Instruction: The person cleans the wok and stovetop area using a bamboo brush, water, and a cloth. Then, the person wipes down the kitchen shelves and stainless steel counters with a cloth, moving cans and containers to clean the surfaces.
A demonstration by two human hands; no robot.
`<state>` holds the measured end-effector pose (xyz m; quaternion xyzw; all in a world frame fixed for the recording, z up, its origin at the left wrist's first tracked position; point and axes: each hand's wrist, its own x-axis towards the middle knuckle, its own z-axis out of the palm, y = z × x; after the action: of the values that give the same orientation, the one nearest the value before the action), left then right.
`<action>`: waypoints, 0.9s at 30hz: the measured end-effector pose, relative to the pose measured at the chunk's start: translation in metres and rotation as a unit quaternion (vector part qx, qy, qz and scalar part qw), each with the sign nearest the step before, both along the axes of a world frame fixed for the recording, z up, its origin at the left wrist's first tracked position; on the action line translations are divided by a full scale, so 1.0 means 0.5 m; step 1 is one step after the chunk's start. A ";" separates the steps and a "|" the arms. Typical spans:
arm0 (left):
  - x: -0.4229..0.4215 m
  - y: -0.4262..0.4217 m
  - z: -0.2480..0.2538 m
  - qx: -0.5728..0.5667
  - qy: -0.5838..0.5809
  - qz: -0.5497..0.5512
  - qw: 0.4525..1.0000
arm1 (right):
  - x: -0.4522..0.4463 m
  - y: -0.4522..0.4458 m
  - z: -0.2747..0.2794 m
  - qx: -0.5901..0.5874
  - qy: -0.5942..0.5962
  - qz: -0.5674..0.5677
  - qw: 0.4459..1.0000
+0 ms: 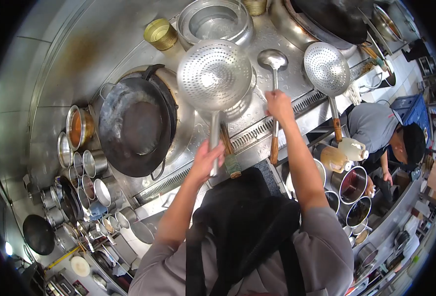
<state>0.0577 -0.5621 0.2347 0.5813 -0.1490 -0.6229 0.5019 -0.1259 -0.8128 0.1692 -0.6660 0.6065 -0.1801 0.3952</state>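
My left hand (206, 161) is wrapped round the metal handle of a large perforated strainer (214, 74), raised over the steel counter. Lower down, beside that handle, a bamboo brush (229, 155) points toward me. My right hand (280, 105) grips the shaft of a ladle (273, 59) about midway, with its bowl pointing away from me and its wooden end near the counter's front edge. A second perforated strainer (327, 69) with a wooden handle lies to the right of the ladle. On the left, a black wok (136, 126) sits over a burner, wet inside.
Behind the raised strainer stand a steel pot of water (213, 22) and a tin can (160, 34). A slotted drain (257, 129) runs along the counter front. Another wok (334, 19) is at upper right. A co-worker (376, 126) bends near sauce pots (352, 185) at right.
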 end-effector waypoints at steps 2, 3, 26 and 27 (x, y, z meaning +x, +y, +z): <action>0.043 0.076 0.046 -0.015 -0.039 -0.001 0.999 | 0.079 -0.049 -0.040 0.043 -0.005 -0.038 0.998; 0.060 0.115 0.075 -0.002 -0.065 0.006 0.998 | 0.113 -0.065 -0.062 0.065 -0.008 -0.055 0.996; 0.178 0.879 0.097 0.004 -0.222 0.421 0.879 | 0.149 0.134 0.002 -0.027 -0.220 0.060 0.973; 0.187 0.901 0.091 -0.023 -0.221 0.408 0.886 | 0.174 0.182 0.047 -0.034 -0.234 0.080 0.968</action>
<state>0.1510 -0.1114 0.2804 0.7018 -0.0197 -0.2155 0.6787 -0.0387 -0.7218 0.1927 -0.6649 0.4351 -0.3196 0.5162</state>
